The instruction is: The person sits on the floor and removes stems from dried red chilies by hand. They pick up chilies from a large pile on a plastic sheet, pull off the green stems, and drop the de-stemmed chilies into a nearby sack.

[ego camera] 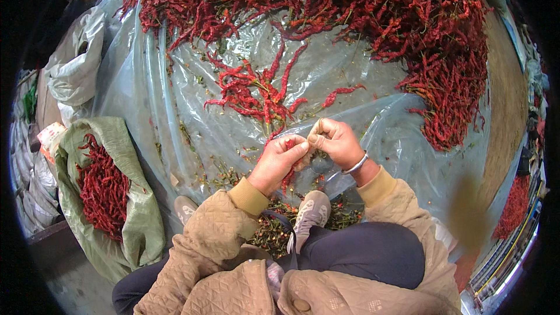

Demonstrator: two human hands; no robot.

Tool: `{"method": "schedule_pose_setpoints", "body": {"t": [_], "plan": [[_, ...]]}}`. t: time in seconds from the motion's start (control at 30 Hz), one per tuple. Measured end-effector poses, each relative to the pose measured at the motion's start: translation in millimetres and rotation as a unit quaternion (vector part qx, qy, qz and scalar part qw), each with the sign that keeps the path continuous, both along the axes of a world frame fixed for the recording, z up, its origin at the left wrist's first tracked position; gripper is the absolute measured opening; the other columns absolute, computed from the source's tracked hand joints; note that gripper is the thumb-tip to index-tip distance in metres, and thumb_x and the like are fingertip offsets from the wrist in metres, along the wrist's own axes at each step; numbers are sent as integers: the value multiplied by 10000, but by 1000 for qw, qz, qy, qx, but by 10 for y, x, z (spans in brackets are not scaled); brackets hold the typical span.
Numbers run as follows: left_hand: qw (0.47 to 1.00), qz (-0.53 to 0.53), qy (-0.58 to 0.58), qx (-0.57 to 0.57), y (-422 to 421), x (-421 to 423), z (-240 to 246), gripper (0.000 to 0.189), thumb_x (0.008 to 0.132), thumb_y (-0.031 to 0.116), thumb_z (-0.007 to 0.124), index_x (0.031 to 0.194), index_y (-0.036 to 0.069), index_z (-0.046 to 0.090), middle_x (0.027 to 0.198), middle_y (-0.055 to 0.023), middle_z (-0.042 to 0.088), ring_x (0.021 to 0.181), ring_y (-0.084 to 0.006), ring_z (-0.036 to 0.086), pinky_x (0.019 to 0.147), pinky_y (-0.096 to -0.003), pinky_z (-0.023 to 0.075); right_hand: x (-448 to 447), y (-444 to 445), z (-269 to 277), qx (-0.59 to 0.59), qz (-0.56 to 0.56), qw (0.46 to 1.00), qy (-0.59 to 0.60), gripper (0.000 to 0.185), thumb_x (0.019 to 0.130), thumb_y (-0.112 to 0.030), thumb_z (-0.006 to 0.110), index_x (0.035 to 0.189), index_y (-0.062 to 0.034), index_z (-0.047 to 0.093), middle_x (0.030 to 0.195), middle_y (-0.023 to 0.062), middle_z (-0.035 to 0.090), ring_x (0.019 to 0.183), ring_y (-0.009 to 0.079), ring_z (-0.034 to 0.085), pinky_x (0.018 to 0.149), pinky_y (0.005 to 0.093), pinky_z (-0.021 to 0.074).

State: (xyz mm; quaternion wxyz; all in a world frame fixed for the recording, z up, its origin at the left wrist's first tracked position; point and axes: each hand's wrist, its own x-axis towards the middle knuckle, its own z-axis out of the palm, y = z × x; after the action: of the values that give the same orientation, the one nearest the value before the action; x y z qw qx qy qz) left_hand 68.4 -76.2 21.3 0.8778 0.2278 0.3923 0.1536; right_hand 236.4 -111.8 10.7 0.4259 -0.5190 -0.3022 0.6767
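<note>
My left hand (280, 162) is closed around a few dried red chili peppers (288, 181), whose ends stick out above and below the fist. Against its thumb and forefinger rest the fingertips of my right hand (336, 142), pinched together. Anything between those right fingertips is too small or hidden to make out. Just beyond both hands, a loose bunch of red chilies (256, 92) lies on a clear plastic sheet (192, 92). One separate chili (343, 95) lies to the right of that bunch.
A large chili heap (407, 17) curves along the far and right sides of the sheet. At left, a green woven sack (144, 210) holds chilies (103, 188). Stems and scraps (271, 229) lie around my shoes (311, 212). A white sack (72, 70) is at far left.
</note>
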Motion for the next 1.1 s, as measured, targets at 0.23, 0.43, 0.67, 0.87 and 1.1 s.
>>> {"method": "schedule_pose_setpoints", "body": {"t": [0.23,0.43,0.67,0.87,1.1], "plan": [[973,-176,3,151,97,-277,147,121,890,114,502,935,16,556,730,-11,569,619,-67,506,558,-214,417,112,-188,-53,-123,366,922,32,271,838,-263,591,656,-64,569,560,-9,511,540,61,460,511,244,386],[999,-6,33,24,88,-421,22,145,846,88,561,971,14,547,711,5,517,569,-64,440,511,-209,375,662,314,-446,219,50,783,-579,196,683,-68,617,874,-66,573,840,108,520,833,298,529,706,372,443],[988,118,89,34,68,-51,26,335,812,79,612,1125,-6,530,762,14,539,619,-56,465,558,-196,388,568,393,-409,59,43,941,-331,179,699,-61,643,861,-5,591,798,104,617,722,190,597,669,314,475],[979,122,129,104,113,-62,-32,142,837,132,593,944,39,609,764,42,564,612,-30,455,539,-181,358,-99,198,-232,-3,95,995,-16,163,777,-81,628,924,-20,594,845,33,610,774,90,554,676,259,465],[984,138,93,56,175,-356,-50,202,891,189,508,951,2,559,869,-41,569,718,-124,538,652,-247,450,180,706,-649,289,150,820,-470,165,686,-46,649,812,-30,544,778,99,530,694,235,538,631,328,447]]}}
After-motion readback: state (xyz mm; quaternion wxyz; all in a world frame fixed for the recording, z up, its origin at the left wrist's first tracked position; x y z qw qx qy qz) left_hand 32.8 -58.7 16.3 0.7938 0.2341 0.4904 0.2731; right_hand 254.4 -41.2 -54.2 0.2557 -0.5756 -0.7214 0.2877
